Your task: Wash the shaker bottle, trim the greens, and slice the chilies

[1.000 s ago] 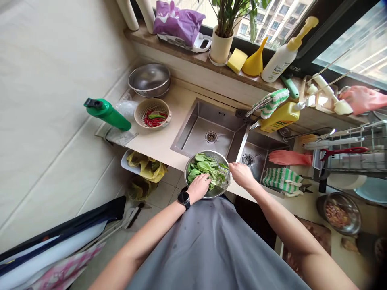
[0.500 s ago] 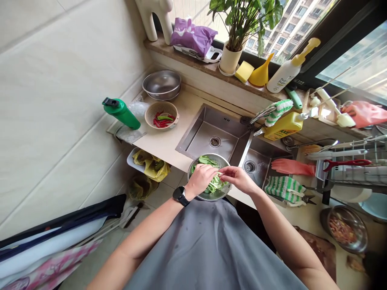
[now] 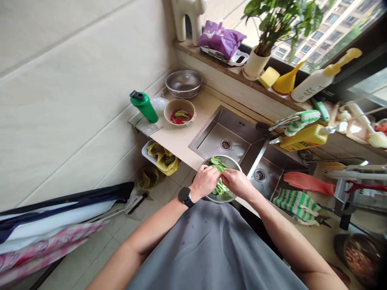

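My left hand (image 3: 205, 181), with a black watch (image 3: 185, 197) on its wrist, and my right hand (image 3: 238, 183) meet over a perforated steel colander (image 3: 233, 166). Both hands are closed around the stems of leafy greens (image 3: 218, 163), and the fingertips nearly touch. More leaves lie in the colander beneath them. My hands hide the colander's middle. It sits at the front of the sink, at the counter edge.
The steel double sink (image 3: 223, 137) lies beyond my hands. On the cream counter are a basket of red and green chilies (image 3: 180, 114), a steel bowl (image 3: 183, 83) and a green bottle (image 3: 144, 106). Orange rubber gloves (image 3: 308, 183) lie to the right.
My hands have come together from apart and now close on the greens over the colander. The camera view has swung, so the sink and counter sit further right.
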`<state>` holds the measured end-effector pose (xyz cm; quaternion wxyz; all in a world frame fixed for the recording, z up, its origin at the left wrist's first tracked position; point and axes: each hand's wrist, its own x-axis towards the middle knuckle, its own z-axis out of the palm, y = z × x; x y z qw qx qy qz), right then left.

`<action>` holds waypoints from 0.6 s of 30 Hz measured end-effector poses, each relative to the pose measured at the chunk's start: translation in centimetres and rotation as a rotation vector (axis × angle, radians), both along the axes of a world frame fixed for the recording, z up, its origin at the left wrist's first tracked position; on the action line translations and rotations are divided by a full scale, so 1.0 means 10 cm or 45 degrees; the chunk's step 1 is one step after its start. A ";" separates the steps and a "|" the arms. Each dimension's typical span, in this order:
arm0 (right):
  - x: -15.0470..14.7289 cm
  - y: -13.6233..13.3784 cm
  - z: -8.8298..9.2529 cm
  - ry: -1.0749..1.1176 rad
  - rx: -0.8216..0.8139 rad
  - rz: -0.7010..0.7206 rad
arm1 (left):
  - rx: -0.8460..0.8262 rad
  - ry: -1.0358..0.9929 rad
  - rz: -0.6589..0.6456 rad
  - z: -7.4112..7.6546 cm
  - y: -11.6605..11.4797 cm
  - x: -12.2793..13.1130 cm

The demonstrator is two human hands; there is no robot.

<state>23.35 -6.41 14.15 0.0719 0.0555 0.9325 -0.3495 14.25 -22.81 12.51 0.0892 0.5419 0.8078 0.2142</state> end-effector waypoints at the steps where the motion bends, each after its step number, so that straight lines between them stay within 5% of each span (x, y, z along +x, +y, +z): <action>1: -0.04 -0.02 -0.03 -0.004 -0.037 0.003 | 0.008 -0.007 0.009 0.00 -0.03 -0.01; 6: -0.27 -0.25 -0.23 -0.202 -0.765 -0.332 | 0.189 -0.206 0.226 -0.03 -0.25 -0.07; 10: -0.49 -0.57 -0.47 -0.335 -1.391 -0.729 | 0.479 -0.554 0.733 -0.20 -0.61 -0.13; 13: -0.75 -0.86 -0.71 -0.329 -1.413 -0.769 | 0.574 -0.717 1.117 -0.43 -1.02 -0.14; 18: -1.47 -1.53 -1.06 -0.331 -1.149 -0.509 | 0.491 -0.798 1.296 -0.78 -1.60 -0.04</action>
